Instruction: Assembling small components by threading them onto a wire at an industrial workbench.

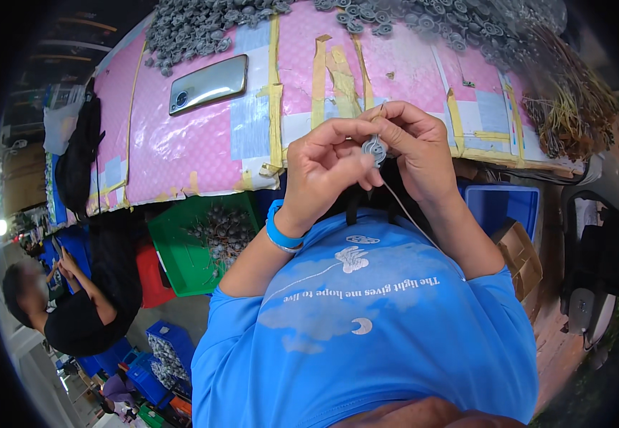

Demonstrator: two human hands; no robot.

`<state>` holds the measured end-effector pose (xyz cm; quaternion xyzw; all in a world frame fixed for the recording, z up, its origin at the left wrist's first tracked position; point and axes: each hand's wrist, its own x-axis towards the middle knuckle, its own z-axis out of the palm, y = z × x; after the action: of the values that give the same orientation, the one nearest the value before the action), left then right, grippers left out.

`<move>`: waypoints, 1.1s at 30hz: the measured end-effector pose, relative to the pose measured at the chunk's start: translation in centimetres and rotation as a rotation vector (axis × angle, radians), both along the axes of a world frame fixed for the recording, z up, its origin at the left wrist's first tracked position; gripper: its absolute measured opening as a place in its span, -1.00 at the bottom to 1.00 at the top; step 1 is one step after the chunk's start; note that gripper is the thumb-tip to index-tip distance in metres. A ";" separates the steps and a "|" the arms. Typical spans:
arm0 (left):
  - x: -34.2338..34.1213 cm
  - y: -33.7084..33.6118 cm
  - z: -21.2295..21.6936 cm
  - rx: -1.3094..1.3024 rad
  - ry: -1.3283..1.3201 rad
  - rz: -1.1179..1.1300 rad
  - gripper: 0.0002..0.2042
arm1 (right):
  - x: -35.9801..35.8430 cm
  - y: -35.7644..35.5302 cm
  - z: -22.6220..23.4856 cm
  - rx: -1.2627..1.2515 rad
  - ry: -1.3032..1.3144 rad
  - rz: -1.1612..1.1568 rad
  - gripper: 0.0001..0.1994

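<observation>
Close together in front of my chest, both hands work on a small round grey plastic part with a ridged face. My left hand has its fingers closed on the part's near side, the thumb blurred across its lower edge. With the thumb and forefinger pinched at its upper right, my right hand steadies the same piece. A thin grey cord trails from below the part past my right wrist and over my blue shirt. What the fingertips cover is hidden.
Pink wrap and yellow tape cover the table. On it lie a phone, heaps of grey round parts and a bundle of brown cords. Below stand a green bin and a blue bin. Another person sits at left.
</observation>
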<state>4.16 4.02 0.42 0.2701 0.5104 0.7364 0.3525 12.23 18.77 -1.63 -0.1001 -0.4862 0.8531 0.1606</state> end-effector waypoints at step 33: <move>-1.2 -1.8 -1.6 -0.043 -0.119 -0.157 -0.58 | 1.4 17.2 0.1 1.695 -0.272 -0.574 -0.80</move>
<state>2.99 2.27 -1.22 0.2572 0.4814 0.7103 0.4444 13.64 35.99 -1.50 -0.1656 -0.9225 0.1172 0.3283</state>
